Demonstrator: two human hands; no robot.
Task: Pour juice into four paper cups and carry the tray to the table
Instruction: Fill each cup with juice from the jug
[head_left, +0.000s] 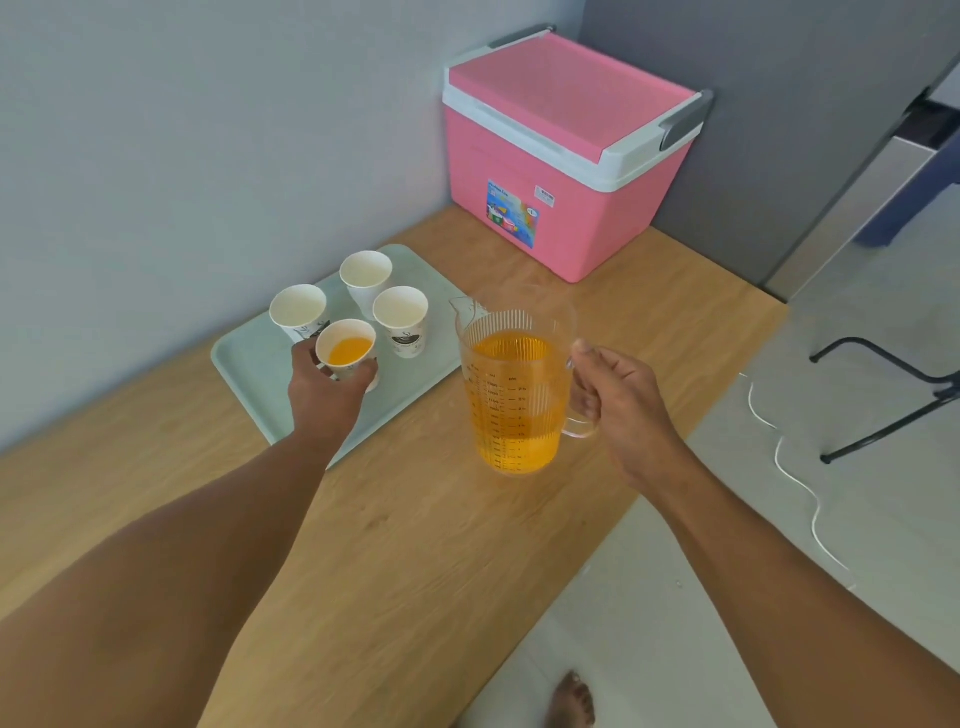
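A pale green tray (249, 374) lies on the wooden counter near the wall. Three empty white paper cups stand on it: one at the left (298, 310), one at the back (365, 275), one at the right (401, 319). My left hand (324, 389) grips a further paper cup (345, 349) with orange juice in it, at the tray's front. My right hand (618, 397) holds the handle of a clear measuring jug (511, 395), upright, about two-thirds full of orange juice, just right of the tray.
A pink cooler box (561, 161) with a white rim stands in the counter's back corner. The counter edge (675, 457) runs diagonally at the right. On the floor beyond it are black chair legs (883, 395) and a white cable (800, 483). A bare foot (571, 701) shows below.
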